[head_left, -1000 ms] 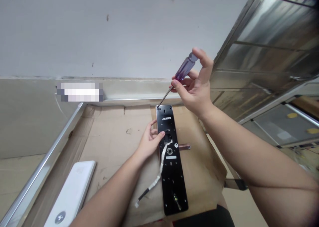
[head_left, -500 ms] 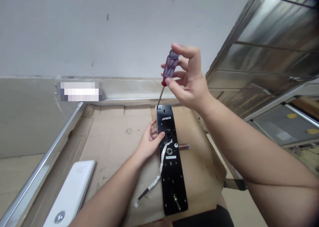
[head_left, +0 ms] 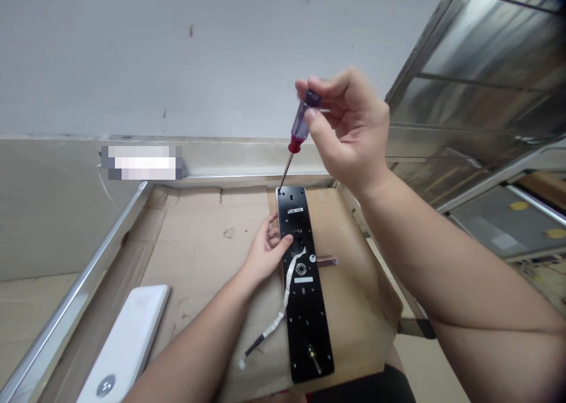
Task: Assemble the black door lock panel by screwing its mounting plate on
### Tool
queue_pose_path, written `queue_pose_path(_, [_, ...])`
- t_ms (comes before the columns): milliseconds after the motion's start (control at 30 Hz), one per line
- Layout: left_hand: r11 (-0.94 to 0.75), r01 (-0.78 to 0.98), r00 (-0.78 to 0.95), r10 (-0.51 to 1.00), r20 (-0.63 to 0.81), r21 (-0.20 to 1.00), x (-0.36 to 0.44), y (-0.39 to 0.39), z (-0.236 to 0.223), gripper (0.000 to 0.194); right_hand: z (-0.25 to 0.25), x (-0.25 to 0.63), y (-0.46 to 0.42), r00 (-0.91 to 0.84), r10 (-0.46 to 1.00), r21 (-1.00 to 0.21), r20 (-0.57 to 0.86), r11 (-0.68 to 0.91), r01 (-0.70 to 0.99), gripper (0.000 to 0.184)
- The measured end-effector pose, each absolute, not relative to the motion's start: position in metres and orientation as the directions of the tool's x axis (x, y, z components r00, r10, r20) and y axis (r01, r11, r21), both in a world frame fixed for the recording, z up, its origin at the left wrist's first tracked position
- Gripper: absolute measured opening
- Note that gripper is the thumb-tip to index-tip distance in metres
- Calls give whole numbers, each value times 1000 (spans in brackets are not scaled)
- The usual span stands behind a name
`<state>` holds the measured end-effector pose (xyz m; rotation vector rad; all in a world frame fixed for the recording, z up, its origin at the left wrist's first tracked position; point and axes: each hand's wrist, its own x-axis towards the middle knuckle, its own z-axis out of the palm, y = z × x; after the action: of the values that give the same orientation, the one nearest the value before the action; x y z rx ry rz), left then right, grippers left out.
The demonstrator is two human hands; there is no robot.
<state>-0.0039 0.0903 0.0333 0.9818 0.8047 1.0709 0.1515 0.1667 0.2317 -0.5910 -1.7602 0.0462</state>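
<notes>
My right hand holds a screwdriver by its clear purple handle with a red collar. The shaft slants down, and its tip meets the top left corner of a long black panel, which looks like a door lock plate. My left hand grips the panel's left edge, thumb on its upper face and fingers at the side, partly hidden. From the panel's middle a white-wrapped cable hangs to the left, ending in a small white connector. A metal spindle sticks out beyond the right edge.
Cardboard covers the worktable, with a metal rail along its left side. A white oblong device with a round button lies at the lower left. A wall rises behind; a grey-topped stand is at right.
My right hand has shifted right and turned, its grip now higher on the screwdriver's handle. The tip stays at the panel's corner. My left hand and the panel have not visibly moved.
</notes>
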Motion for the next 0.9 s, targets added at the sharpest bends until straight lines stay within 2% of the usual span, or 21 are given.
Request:
queue_pose_path(200, [169, -335, 299, 952, -66, 927, -4, 89, 33, 83, 235, 146, 165, -81, 316, -247, 945, 856, 455, 24])
queue_pose_path(267, [170, -336, 300, 952, -66, 926, -4, 89, 33, 82, 238, 143, 165, -61, 284, -231, 957, 871, 435, 22])
queue_pose_path(367, [165, -331, 294, 954, -64, 929, -5, 89, 34, 80, 241, 141, 167, -88, 315, -260, 945, 888, 379, 22])
queue_pose_path(467, [165, -326, 291, 954, -68, 931, -4, 89, 35, 81, 241, 141, 169, -104, 376, -307, 921, 863, 402, 21])
queue_pose_path(633, [164, -324, 301, 952, -63, 932, -4, 89, 36, 83, 242, 142, 169, -16, 311, -262, 950, 828, 496, 27])
queue_pose_path(800, [159, -331, 301, 952, -56, 930, -4, 89, 33, 84, 242, 144, 167, -81, 393, -321, 916, 839, 439, 28])
queue_pose_path(900, [154, -338, 302, 952, -47, 928, -4, 89, 31, 84, 240, 144, 169, -46, 389, -329, 920, 831, 449, 27])
